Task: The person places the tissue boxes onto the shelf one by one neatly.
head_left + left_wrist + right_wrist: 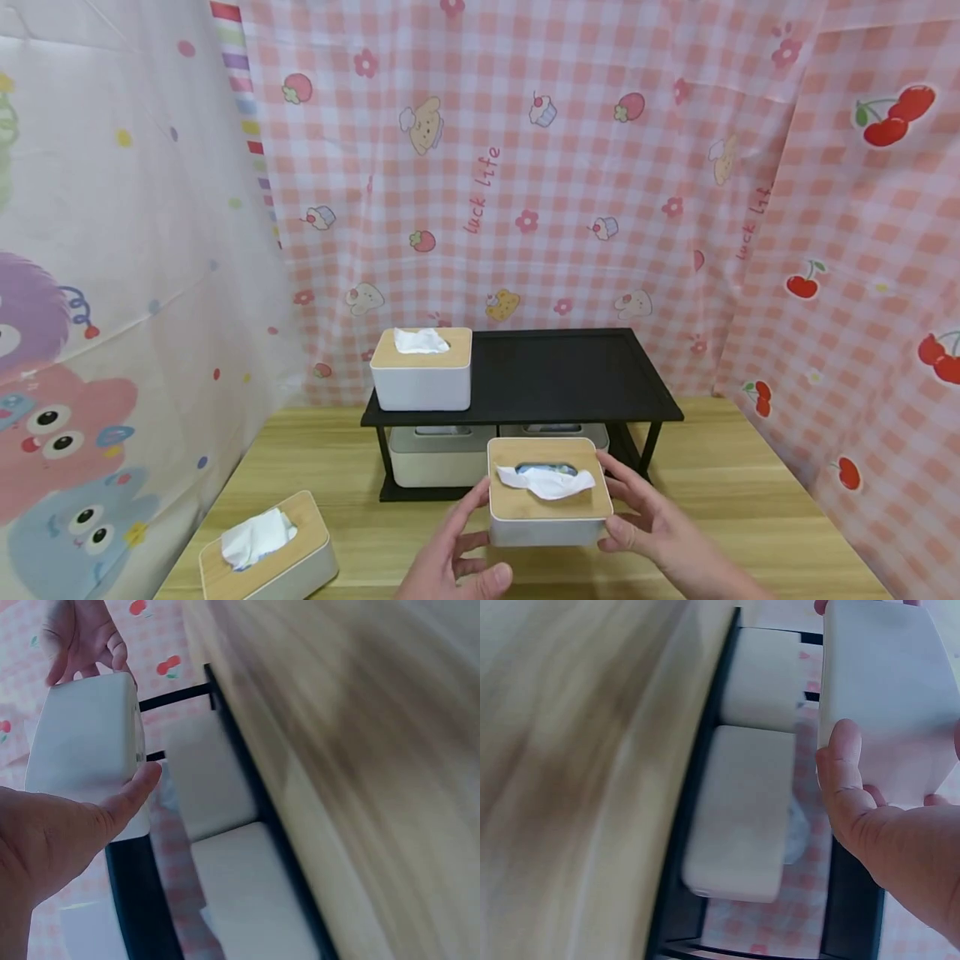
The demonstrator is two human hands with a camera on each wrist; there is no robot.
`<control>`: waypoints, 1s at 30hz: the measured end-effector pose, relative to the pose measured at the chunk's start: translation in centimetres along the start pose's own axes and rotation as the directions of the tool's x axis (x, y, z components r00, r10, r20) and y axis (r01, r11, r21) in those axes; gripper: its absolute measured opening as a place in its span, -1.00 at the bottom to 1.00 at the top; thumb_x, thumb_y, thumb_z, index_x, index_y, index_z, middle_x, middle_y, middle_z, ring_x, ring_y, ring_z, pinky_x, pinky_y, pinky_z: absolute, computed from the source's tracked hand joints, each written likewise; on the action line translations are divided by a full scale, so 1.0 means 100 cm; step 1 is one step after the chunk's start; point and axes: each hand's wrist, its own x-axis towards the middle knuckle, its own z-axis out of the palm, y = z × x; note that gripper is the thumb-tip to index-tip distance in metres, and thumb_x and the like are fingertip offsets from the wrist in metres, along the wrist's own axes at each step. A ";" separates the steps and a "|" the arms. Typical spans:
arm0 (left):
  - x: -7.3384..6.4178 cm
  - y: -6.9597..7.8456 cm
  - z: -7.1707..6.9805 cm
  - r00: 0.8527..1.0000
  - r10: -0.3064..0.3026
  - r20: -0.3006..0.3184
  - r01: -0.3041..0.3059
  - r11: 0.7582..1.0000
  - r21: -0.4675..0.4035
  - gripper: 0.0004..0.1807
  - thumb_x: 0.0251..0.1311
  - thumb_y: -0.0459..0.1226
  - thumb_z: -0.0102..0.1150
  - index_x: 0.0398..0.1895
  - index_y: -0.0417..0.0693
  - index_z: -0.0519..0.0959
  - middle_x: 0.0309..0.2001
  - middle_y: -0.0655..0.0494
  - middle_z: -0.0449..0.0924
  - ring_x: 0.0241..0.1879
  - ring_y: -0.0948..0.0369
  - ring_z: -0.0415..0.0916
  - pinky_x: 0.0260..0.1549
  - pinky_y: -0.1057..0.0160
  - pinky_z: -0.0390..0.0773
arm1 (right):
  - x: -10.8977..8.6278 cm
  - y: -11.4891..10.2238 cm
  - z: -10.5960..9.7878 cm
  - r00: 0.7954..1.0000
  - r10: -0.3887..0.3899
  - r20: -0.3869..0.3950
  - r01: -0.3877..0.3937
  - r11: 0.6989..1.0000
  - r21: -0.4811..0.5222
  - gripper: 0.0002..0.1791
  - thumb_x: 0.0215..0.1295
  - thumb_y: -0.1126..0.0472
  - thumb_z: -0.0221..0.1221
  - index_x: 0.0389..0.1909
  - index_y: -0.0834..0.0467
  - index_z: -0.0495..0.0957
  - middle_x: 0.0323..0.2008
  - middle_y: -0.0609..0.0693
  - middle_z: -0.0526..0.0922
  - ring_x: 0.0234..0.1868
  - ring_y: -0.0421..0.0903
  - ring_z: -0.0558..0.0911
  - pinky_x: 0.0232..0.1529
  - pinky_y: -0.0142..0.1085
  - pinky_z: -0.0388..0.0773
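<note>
A white tissue box [551, 533] with a wood-coloured lid is held up between both hands, in front of a black two-tier rack [570, 375]. A white tissue pokes from its slot. My left hand [453, 558] holds its left side, with the thumb low near the front. On the opposite side, my right hand [652, 525] grips it, thumb at the front corner and fingers along the side. Both wrist views show the box's pale underside [885, 675] raised above the tabletop.
Another tissue box [422, 390] stands on the rack's top left. Two boxes, one at left [438, 467] and one at right [596, 435], sit on the lower tier. A further tissue box [300, 575] rests at the wooden table's front left. Patterned cloths [525, 167] hang around the table.
</note>
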 end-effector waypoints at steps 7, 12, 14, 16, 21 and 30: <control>-0.004 0.018 -0.002 0.996 0.092 0.019 -0.093 0.995 0.044 -0.06 0.39 0.05 0.39 0.73 0.40 0.10 0.65 -0.14 0.08 0.45 -0.26 0.45 0.33 -0.21 0.58 | 0.000 -0.020 -0.001 0.998 -0.071 0.001 0.071 0.997 -0.029 -0.15 0.70 0.26 0.03 0.78 -0.11 -0.19 0.65 0.50 -0.05 0.27 0.03 0.64 0.16 -0.08 0.74; -0.002 0.026 -0.005 0.976 0.217 0.031 -0.219 0.972 0.087 -0.07 0.42 -0.06 0.37 0.73 0.44 0.07 0.65 -0.14 0.07 0.45 -0.23 0.44 0.24 0.18 0.59 | 0.004 -0.035 -0.002 0.993 -0.111 -0.028 0.109 0.992 -0.065 -0.14 0.67 0.28 0.06 0.77 -0.14 -0.15 0.65 0.44 0.00 0.24 0.00 0.66 0.14 -0.14 0.74; 0.001 0.030 -0.006 0.966 0.255 0.031 -0.257 0.962 0.095 -0.06 0.41 -0.11 0.37 0.73 0.41 0.07 0.66 -0.12 0.08 0.45 -0.21 0.45 0.21 0.27 0.57 | 0.006 -0.041 -0.004 0.992 -0.122 -0.041 0.118 0.990 -0.080 -0.14 0.67 0.28 0.07 0.77 -0.15 -0.14 0.65 0.43 0.01 0.24 -0.02 0.66 0.13 -0.15 0.74; 0.005 0.034 -0.007 0.960 0.278 0.027 -0.279 0.955 0.099 -0.05 0.41 -0.14 0.39 0.73 0.38 0.07 0.68 -0.09 0.08 0.45 -0.21 0.45 0.25 0.22 0.57 | 0.009 -0.046 -0.006 0.991 -0.127 -0.050 0.123 0.989 -0.089 -0.14 0.67 0.29 0.07 0.77 -0.15 -0.14 0.65 0.41 0.01 0.24 -0.02 0.66 0.12 -0.15 0.75; 0.017 0.045 -0.009 0.963 0.269 0.003 -0.268 0.957 0.108 -0.07 0.42 -0.08 0.39 0.72 0.46 0.07 0.70 -0.01 0.07 0.46 -0.21 0.45 0.35 -0.12 0.58 | 0.018 -0.057 -0.011 0.990 -0.131 -0.061 0.124 0.987 -0.106 -0.14 0.67 0.26 0.08 0.77 -0.16 -0.15 0.67 0.40 0.00 0.24 -0.03 0.63 0.10 -0.16 0.75; 0.042 0.063 -0.018 0.977 0.214 -0.010 -0.212 0.973 0.095 -0.09 0.47 -0.04 0.33 0.73 0.44 0.03 0.69 -0.08 0.07 0.47 -0.27 0.42 0.30 -0.11 0.64 | 0.039 -0.070 -0.017 0.991 -0.121 -0.065 0.112 0.986 -0.126 -0.13 0.69 0.18 0.07 0.78 -0.16 -0.20 0.72 0.35 -0.08 0.34 0.13 0.56 0.09 -0.16 0.75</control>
